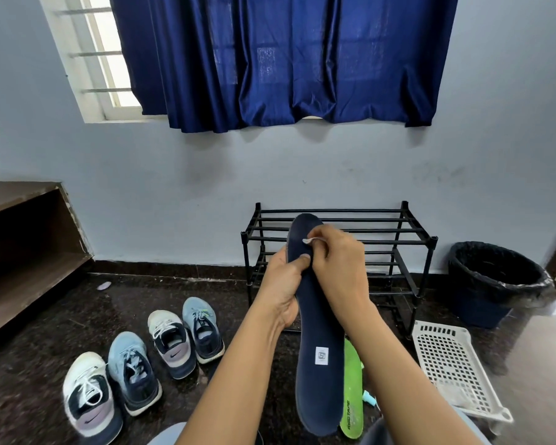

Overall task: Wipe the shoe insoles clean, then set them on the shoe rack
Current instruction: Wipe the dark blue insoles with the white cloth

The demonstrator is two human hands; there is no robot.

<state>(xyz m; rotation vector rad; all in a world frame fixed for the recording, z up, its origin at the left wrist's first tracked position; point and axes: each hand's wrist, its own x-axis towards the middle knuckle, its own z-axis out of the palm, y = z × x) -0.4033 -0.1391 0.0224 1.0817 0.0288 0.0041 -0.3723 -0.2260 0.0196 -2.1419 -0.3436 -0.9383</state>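
A long navy insole (318,319) with a small white label is held upright in front of me. My left hand (283,290) grips its left edge, thumb pressed on the upper face. My right hand (336,261) pinches a small white wipe (309,241) against the insole's toe end. A green insole (352,393) lies on the floor behind the navy one, partly hidden. The black two-tier shoe rack (408,231) stands against the wall behind my hands, with bare bars.
Several sneakers (132,370) sit in a row on the dark floor at the left. A white perforated plastic basket (450,364) lies at the right, with a black-lined bin (491,284) beyond it. A wooden shelf unit (20,252) stands at far left.
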